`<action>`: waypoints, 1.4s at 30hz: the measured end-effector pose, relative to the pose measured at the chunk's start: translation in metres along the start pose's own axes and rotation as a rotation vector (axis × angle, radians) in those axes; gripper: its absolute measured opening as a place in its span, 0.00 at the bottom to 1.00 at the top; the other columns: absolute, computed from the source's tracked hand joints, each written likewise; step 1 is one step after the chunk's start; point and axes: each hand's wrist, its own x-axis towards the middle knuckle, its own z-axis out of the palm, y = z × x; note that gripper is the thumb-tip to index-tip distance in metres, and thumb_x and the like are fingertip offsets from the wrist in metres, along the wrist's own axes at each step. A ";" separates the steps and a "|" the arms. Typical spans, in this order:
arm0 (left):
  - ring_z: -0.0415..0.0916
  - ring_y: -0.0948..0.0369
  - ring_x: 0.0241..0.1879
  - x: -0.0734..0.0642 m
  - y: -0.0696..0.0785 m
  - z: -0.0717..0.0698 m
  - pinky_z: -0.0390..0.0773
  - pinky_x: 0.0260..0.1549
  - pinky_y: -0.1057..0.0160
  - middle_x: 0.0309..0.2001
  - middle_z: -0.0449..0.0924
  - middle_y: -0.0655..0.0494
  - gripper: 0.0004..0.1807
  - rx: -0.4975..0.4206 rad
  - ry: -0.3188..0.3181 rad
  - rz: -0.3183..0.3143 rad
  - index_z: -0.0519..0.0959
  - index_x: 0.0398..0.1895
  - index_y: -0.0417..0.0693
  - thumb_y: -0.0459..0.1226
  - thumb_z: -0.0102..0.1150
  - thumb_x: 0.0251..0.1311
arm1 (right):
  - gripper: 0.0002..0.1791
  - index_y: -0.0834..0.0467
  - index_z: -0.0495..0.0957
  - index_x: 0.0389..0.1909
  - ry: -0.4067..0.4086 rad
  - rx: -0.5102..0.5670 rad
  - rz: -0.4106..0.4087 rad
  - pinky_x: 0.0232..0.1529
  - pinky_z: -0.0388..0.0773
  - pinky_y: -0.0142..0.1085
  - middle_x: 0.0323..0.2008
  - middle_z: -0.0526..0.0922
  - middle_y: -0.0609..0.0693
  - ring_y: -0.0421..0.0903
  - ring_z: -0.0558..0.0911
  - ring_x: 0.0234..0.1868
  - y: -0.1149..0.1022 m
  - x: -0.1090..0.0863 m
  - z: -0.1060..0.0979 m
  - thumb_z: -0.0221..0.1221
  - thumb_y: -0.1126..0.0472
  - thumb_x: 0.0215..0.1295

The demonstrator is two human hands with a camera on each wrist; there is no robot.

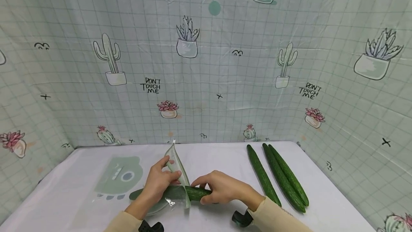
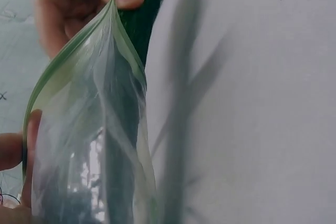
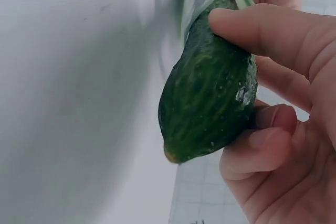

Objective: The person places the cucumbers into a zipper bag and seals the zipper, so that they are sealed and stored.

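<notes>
Cucumber (image 1: 195, 193) is mostly inside the clear bag (image 2: 89, 145), one end poking out the mouth. Right hand (image 1: 222, 187) has fingers and thumb round that end; left hand (image 1: 157, 182) is pinching the bag's edge, mouth pulled up to a peak. Film looks thin, so I'd guess bumpy skin could snag and bunch it if pushed crooked. Lose the left pinch and the mouth might flop closed. Further out, three more cucumbers (image 1: 283, 180) lie on the table (image 1: 219, 164); a careless right sleeve (image 1: 276, 217) could roll the closest.
</notes>
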 end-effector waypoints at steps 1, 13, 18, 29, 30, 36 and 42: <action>0.81 0.51 0.28 0.000 0.000 -0.001 0.82 0.31 0.60 0.63 0.60 0.32 0.43 -0.020 0.005 -0.005 0.50 0.72 0.31 0.23 0.61 0.55 | 0.24 0.48 0.78 0.56 0.000 0.016 -0.008 0.19 0.70 0.25 0.36 0.82 0.37 0.30 0.67 0.14 0.001 0.003 0.001 0.67 0.60 0.57; 0.81 0.51 0.38 -0.004 -0.005 -0.010 0.82 0.35 0.60 0.63 0.59 0.30 0.42 -0.117 0.006 -0.076 0.49 0.72 0.28 0.22 0.60 0.56 | 0.22 0.52 0.82 0.51 0.002 0.130 -0.039 0.20 0.72 0.27 0.35 0.83 0.38 0.31 0.70 0.16 0.008 0.032 0.012 0.69 0.63 0.53; 0.81 0.54 0.30 -0.005 -0.006 -0.012 0.82 0.32 0.58 0.63 0.60 0.31 0.42 -0.024 -0.011 -0.070 0.53 0.71 0.29 0.22 0.61 0.54 | 0.21 0.52 0.82 0.50 -0.015 0.127 -0.001 0.23 0.73 0.27 0.34 0.83 0.37 0.31 0.72 0.19 0.010 0.037 0.016 0.70 0.62 0.52; 0.75 0.54 0.23 -0.004 0.007 -0.040 0.81 0.29 0.55 0.59 0.68 0.34 0.43 0.269 -0.211 -0.037 0.53 0.71 0.31 0.22 0.62 0.51 | 0.22 0.50 0.81 0.50 -0.066 -0.019 0.055 0.30 0.74 0.26 0.35 0.80 0.35 0.31 0.76 0.29 0.007 0.034 0.015 0.70 0.57 0.52; 0.74 0.54 0.23 -0.004 0.010 -0.044 0.81 0.29 0.55 0.62 0.64 0.34 0.43 0.278 -0.229 -0.029 0.53 0.71 0.31 0.22 0.62 0.51 | 0.21 0.49 0.81 0.50 -0.069 -0.034 0.054 0.32 0.74 0.26 0.35 0.81 0.35 0.30 0.76 0.31 0.006 0.034 0.015 0.70 0.56 0.52; 0.71 0.57 0.23 -0.004 0.021 -0.059 0.80 0.31 0.55 0.65 0.59 0.32 0.43 0.278 -0.298 -0.014 0.52 0.72 0.31 0.23 0.62 0.52 | 0.19 0.49 0.81 0.50 -0.058 -0.144 0.021 0.34 0.71 0.24 0.36 0.81 0.35 0.29 0.75 0.31 0.005 0.034 0.014 0.68 0.53 0.56; 0.74 0.56 0.25 -0.006 0.017 -0.051 0.80 0.32 0.55 0.65 0.60 0.33 0.45 0.253 -0.290 -0.029 0.50 0.73 0.31 0.23 0.62 0.53 | 0.18 0.49 0.83 0.49 -0.006 -0.149 -0.021 0.27 0.69 0.21 0.35 0.82 0.34 0.28 0.71 0.21 0.003 0.033 0.015 0.67 0.54 0.56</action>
